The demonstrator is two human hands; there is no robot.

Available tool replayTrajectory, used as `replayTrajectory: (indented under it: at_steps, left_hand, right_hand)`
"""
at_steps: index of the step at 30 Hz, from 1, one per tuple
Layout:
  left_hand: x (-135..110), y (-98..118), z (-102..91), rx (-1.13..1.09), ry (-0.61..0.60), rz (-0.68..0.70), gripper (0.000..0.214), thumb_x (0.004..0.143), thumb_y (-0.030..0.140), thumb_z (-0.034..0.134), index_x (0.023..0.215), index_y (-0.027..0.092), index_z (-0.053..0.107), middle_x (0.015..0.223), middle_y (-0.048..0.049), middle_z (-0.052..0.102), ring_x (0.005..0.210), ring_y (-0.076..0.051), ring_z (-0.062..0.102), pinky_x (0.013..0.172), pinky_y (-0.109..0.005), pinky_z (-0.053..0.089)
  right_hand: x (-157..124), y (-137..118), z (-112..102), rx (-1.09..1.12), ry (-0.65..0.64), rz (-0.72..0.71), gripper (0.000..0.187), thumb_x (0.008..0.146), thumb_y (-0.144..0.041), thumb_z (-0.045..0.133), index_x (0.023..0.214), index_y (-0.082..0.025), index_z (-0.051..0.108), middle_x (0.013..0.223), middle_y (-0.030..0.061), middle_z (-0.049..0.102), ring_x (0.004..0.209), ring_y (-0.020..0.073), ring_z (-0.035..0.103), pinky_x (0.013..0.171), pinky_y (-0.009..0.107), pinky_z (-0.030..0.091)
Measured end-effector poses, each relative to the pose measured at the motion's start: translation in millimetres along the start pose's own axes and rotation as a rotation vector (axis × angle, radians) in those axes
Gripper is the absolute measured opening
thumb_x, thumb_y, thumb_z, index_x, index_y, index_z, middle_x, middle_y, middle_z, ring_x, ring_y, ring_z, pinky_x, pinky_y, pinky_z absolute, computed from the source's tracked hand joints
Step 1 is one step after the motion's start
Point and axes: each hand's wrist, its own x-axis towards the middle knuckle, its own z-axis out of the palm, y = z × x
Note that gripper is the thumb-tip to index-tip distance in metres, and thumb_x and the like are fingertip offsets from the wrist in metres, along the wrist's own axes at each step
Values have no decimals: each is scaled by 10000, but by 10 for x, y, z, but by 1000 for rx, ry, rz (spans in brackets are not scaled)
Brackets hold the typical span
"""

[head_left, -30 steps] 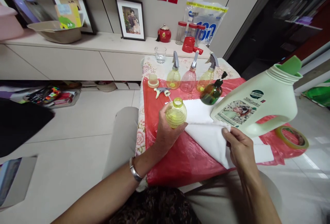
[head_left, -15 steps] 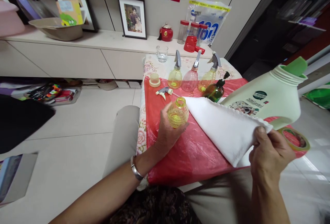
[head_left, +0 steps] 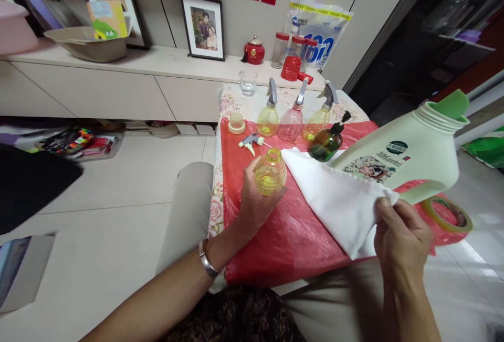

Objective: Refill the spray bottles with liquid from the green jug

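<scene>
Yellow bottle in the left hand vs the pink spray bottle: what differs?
The yellow bottle has a bare, open neck; the pink spray bottle has a grey spray head fitted. The left hand holds the yellow bottle, while the pink spray bottle stands upright with no hand on it. The yellow bottle is tinted yellow, the pink spray bottle pink. Both are see-through with rounded bodies.

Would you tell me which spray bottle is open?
The yellow bottle in the left hand; the three spray bottles behind it have spray heads on.
</scene>
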Motion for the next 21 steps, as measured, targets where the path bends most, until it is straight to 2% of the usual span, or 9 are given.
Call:
replayTrajectory:
  at_steps: [2,3,5,8,10,11,14,18,21]
  left_hand:
    - [8,14,-4,3,14,8,830,692,343,849,1387,266,402,1379,-106,549,1240,-300,591,1051,-513,502]
    - [11,21,-5,6,26,11,822,690,336,851,1379,271,409,1371,-100,557,1234,-297,596,1046,-508,508]
    - [18,36,-8,14,47,8,812,687,319,850,1372,269,416,1359,-97,568,1221,-289,606,1030,-486,521]
    - [31,59,-19,36,69,3,805,705,319,830,1384,245,403,1362,-112,572,1207,-276,615,1012,-444,530]
    - [45,76,-32,47,87,8,798,711,331,820,1383,233,401,1368,-122,573,1213,-278,612,1015,-431,525]
    - [54,84,-39,51,96,13,798,706,336,822,1377,227,404,1368,-125,575,1220,-283,608,1020,-430,520]
    - [79,103,-58,53,109,18,805,689,332,827,1364,211,405,1346,-128,590,1219,-294,610,1018,-429,518]
    - [82,97,-72,93,121,28,805,703,326,818,1378,213,392,1356,-128,572,1234,-290,595,1031,-440,506]
    - [55,81,-80,148,121,81,823,712,363,819,1394,220,381,1372,-130,543,1259,-297,569,1053,-464,489]
  right_hand:
    - [-85,-14,10,53,-130,96,367,704,-407,847,936,-152,723,960,60,661,896,178,626,806,296,521]
    - [-135,-25,17,73,-237,148,358,732,-416,832,973,-171,734,1051,78,671,979,212,640,862,329,530]
    - [-239,-62,44,68,-541,219,286,824,-413,769,1023,-209,749,1237,94,634,1118,240,624,943,343,519]
    - [-375,-143,133,-26,-1012,185,182,928,-362,671,1036,-239,750,1389,78,550,1233,220,573,1018,304,480]
    - [-425,-188,213,-73,-1209,123,199,940,-354,664,1103,-261,730,1398,67,542,1270,204,547,1063,300,449]
    - [-434,-200,251,-93,-1265,96,226,943,-364,663,1141,-270,718,1394,64,544,1284,198,535,1081,302,436]
    - [-403,-172,335,-192,-1282,55,253,984,-400,598,1172,-269,707,1357,57,568,1273,175,537,1092,295,428]
    - [-321,-16,403,-390,-1083,-106,281,1017,-398,517,1167,-260,710,1262,58,615,1203,171,567,1060,319,457]
    - [-316,78,467,-519,-1057,-258,286,998,-371,532,1195,-248,698,1257,69,610,1198,195,558,1046,359,467]
